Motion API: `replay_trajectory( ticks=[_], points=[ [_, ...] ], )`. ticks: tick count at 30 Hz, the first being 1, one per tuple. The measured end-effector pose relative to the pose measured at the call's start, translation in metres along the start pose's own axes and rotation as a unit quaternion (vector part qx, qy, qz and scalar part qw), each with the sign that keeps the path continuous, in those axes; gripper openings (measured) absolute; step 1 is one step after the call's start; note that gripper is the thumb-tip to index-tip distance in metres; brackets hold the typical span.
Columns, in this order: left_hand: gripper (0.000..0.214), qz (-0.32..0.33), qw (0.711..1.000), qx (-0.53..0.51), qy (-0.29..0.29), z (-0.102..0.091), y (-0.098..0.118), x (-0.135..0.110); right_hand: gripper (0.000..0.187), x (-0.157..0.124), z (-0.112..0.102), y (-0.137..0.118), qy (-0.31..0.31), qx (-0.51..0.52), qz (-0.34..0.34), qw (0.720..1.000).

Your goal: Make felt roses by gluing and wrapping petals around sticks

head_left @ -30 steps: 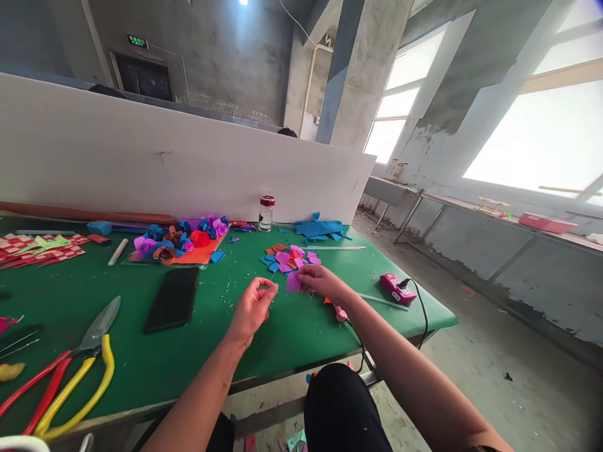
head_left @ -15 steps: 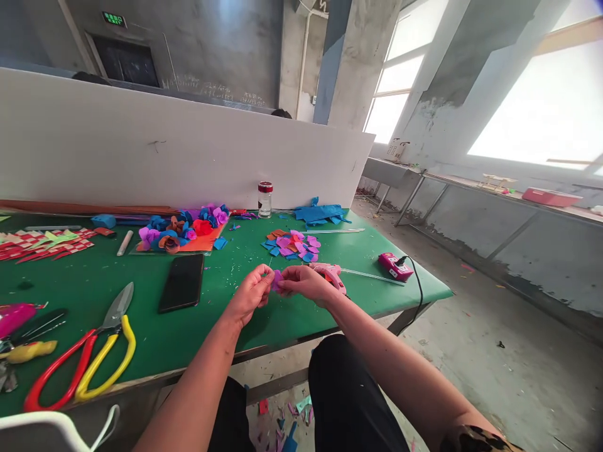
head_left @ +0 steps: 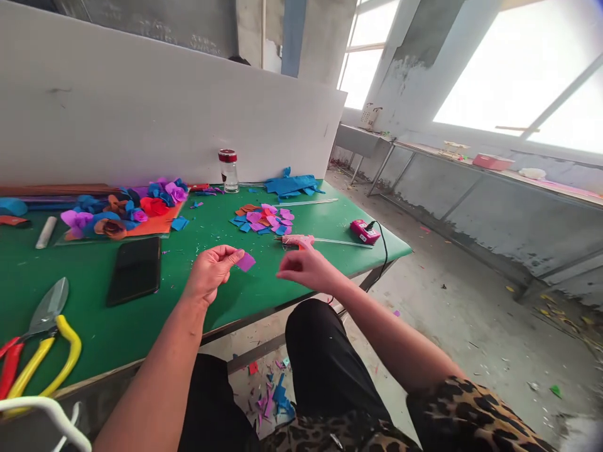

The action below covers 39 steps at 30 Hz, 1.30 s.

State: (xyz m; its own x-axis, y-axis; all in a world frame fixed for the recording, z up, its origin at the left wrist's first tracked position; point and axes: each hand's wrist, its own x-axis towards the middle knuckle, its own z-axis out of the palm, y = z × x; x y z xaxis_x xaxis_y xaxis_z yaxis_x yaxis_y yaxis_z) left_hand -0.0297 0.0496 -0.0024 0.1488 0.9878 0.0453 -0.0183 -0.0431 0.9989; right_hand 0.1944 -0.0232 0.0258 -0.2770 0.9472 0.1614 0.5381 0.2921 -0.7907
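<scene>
Now purple scrap (head_left: 245, 261) pinched in left hand (head_left: 211, 271) fingers; right hand (head_left: 307, 270) nr it, fingers loose, empty.

We count two hands, the left hand (head_left: 211, 270) and the right hand (head_left: 306, 269), and one purple piece (head_left: 245, 261) at the left one. On the one counter (head_left: 89, 301) we find one black phone (head_left: 134, 270), one glass jar (head_left: 228, 171), one pink glue gun (head_left: 298, 240), one pink power strip (head_left: 362, 231) and one white stick (head_left: 46, 232). Clear glue sticks number two, a far one (head_left: 306, 202) and a near one (head_left: 343, 243). Scrap heaps number two, mixed (head_left: 262, 220) and blue (head_left: 291, 185). The paper flowers (head_left: 117, 213) bunch too tightly to count. We cannot tell whether the shears (head_left: 51, 351) at near left, with yellow and red handles, are one pair or two.
</scene>
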Motion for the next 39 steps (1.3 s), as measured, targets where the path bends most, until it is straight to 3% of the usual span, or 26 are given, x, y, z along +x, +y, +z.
replay_trajectory(
  ticks=[1,3,5,6,7,9,10,11,13,14,16,17,19,21,23,24,25,26,27,28,30,32,36,39],
  points=[
    [0.034,-0.002,1.0,-0.004,0.0,0.0,-0.001,0.0,0.022,-0.02,-0.002,0.003,-0.003,-0.017,-0.015,1.0],
    [0.033,-0.006,1.0,-0.003,-0.002,0.0,-0.003,-0.001,0.032,-0.063,-0.004,0.012,-0.09,0.022,-0.035,0.995],
    [0.033,-0.005,1.0,0.009,-0.004,0.002,-0.003,-0.003,0.041,-0.102,-0.008,0.025,-0.14,0.038,-0.061,0.988],
    [0.033,-0.004,1.0,0.016,-0.006,0.002,-0.003,-0.004,0.04,-0.119,-0.013,0.032,-0.168,0.019,-0.046,0.985],
    [0.032,-0.003,1.0,0.02,-0.009,0.003,-0.003,-0.005,0.038,-0.133,-0.021,0.038,-0.234,0.003,-0.012,0.972],
    [0.031,0.0,1.0,0.022,-0.012,0.004,-0.003,-0.006,0.038,-0.153,-0.043,0.044,-0.39,-0.065,0.121,0.911],
    [0.031,0.001,1.0,0.02,-0.011,0.005,-0.003,-0.006,0.033,-0.158,-0.054,0.044,-0.376,-0.147,0.188,0.895],
    [0.03,0.002,1.0,0.018,-0.01,0.005,-0.002,-0.007,0.03,-0.159,-0.062,0.043,-0.293,-0.253,0.238,0.891],
    [0.03,0.005,1.0,0.02,-0.009,0.006,-0.001,-0.007,0.029,-0.152,-0.064,0.036,-0.145,-0.365,0.216,0.894],
    [0.03,0.007,1.0,0.023,-0.01,0.007,-0.001,-0.006,0.03,-0.145,-0.056,0.031,-0.115,-0.354,0.163,0.914],
    [0.032,0.01,0.999,0.029,-0.017,0.009,-0.001,-0.006,0.034,-0.13,-0.027,0.022,-0.114,-0.242,0.042,0.963],
    [0.033,0.01,0.999,0.031,-0.018,0.01,-0.001,-0.006,0.031,-0.123,-0.009,0.018,-0.133,-0.195,-0.021,0.972],
    [0.036,0.005,0.999,0.035,-0.017,0.012,-0.003,-0.006,0.022,-0.112,0.02,0.014,-0.178,-0.155,-0.091,0.968],
    [0.037,-0.007,0.999,0.035,-0.009,0.013,-0.005,-0.005,0.024,-0.103,0.03,0.012,-0.297,-0.099,-0.118,0.943],
    [0.038,-0.018,0.999,0.047,-0.007,0.014,-0.007,-0.005,0.026,-0.091,0.016,0.013,-0.3,-0.046,-0.085,0.949],
    [0.039,-0.021,0.998,0.056,-0.008,0.014,-0.007,-0.005,0.026,-0.081,0.003,0.015,-0.243,-0.048,-0.074,0.966],
    [0.039,-0.024,0.997,0.067,-0.009,0.014,-0.007,-0.004,0.028,-0.07,-0.012,0.018,-0.124,-0.083,-0.051,0.987],
    [0.039,-0.027,0.997,0.076,-0.011,0.014,-0.006,-0.004,0.029,-0.057,-0.026,0.023,-0.002,-0.131,-0.022,0.991],
    [0.039,-0.03,0.996,0.084,-0.013,0.015,-0.005,-0.005,0.028,-0.043,-0.038,0.03,0.095,-0.182,0.012,0.979],
    [0.039,-0.032,0.995,0.092,-0.013,0.015,-0.003,-0.005,0.027,-0.028,-0.047,0.038,0.149,-0.231,0.058,0.96],
    [0.038,-0.029,0.993,0.113,-0.012,0.015,-0.001,-0.005,0.029,-0.003,-0.055,0.056,0.158,-0.275,0.15,0.936],
    [0.036,-0.01,0.99,0.138,-0.006,0.014,-0.001,-0.005,0.034,0.015,-0.052,0.071,0.127,-0.259,0.205,0.935],
    [0.034,0.017,0.975,0.22,0.02,0.009,-0.009,-0.004,0.046,0.027,-0.038,0.084,0.097,-0.165,0.234,0.953],
    [0.034,0.005,0.957,0.288,0.026,0.005,-0.016,-0.002,0.043,0.022,-0.04,0.087,0.097,-0.068,0.231,0.966]
  ],
)
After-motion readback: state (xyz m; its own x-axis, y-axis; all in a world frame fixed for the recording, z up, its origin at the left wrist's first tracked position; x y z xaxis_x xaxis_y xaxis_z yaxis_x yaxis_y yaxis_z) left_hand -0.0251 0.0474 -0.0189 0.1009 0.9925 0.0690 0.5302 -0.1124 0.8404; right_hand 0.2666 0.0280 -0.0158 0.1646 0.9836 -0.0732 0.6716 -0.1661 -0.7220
